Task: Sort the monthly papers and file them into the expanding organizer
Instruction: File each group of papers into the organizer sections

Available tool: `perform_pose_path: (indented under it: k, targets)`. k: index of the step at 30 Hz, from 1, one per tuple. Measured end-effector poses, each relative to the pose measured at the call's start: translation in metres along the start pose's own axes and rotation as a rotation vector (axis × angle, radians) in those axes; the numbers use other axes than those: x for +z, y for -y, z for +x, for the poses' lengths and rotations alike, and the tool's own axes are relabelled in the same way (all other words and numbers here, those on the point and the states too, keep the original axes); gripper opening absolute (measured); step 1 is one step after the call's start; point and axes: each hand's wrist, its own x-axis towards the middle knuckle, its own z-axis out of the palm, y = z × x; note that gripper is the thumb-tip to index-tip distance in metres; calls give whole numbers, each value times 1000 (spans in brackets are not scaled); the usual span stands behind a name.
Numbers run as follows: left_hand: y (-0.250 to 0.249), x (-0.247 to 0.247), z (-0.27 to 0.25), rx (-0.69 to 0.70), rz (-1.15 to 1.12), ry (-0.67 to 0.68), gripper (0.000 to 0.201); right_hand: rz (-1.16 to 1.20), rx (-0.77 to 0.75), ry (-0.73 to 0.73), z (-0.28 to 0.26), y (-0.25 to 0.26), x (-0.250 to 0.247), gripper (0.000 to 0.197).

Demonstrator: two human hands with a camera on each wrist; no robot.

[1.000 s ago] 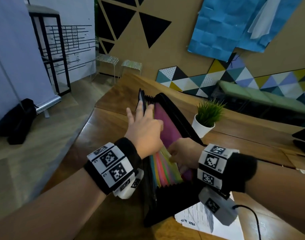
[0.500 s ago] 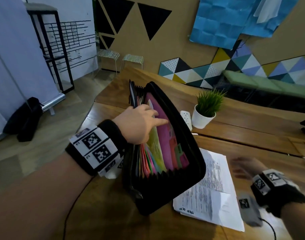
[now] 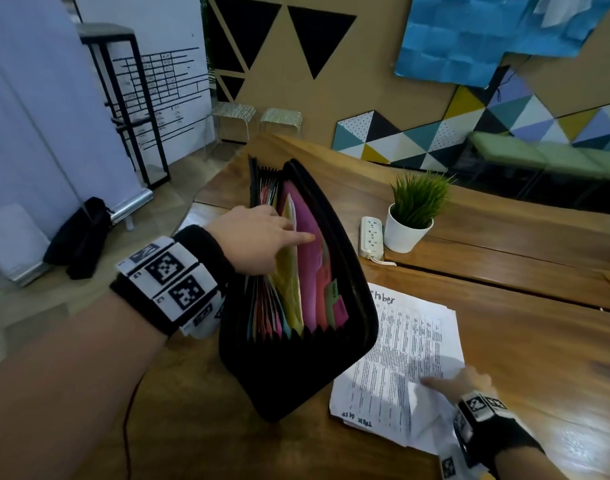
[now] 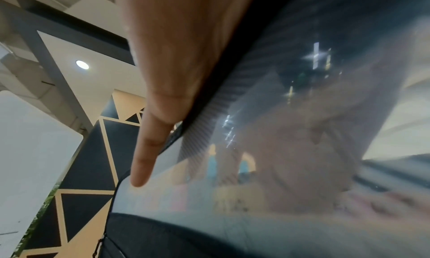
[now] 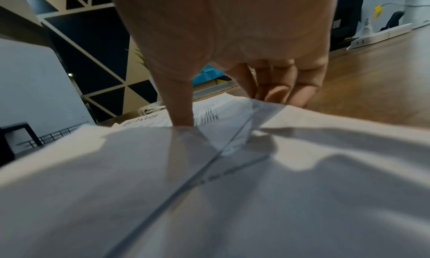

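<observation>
A black expanding organizer (image 3: 296, 375) stands open on the wooden table (image 3: 521, 358), its coloured dividers (image 3: 308, 271) fanned out. My left hand (image 3: 279, 233) reaches in from the left with straight fingers, pressing the yellow dividers away from the magenta one. In the left wrist view only the little finger (image 4: 149, 151) shows, along the organizer's black edge (image 4: 207, 103). A stack of printed papers (image 3: 407, 334) lies to the right of the organizer. My right hand (image 3: 450, 381) pinches the near right corner of the top sheet (image 5: 209, 179), thumb (image 5: 181, 105) on top, the corner lifted.
A potted green plant (image 3: 410, 220) in a white pot and a white power strip (image 3: 372, 237) stand behind the papers. A thin red cable (image 3: 127, 427) runs over the table's near left. The table's left edge drops to the floor beside the organizer.
My right hand left the organizer's pockets and swung down right onto the paper stack, lifting a corner. My left hand stayed in the organizer, spreading its dividers wider.
</observation>
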Motion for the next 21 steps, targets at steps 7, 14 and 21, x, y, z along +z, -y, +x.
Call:
perform_pose_path:
  k: [7, 14, 21]
  targets:
    - [-4, -4, 2, -12, 69, 56, 74, 168, -15, -37, -19, 3, -9, 94]
    - [1, 1, 1, 10, -8, -2, 66, 305, -41, -46, -10, -4, -11, 78]
    - [9, 12, 0, 15, -32, -104, 38, 397, -76, -53, -4, -26, -19, 45]
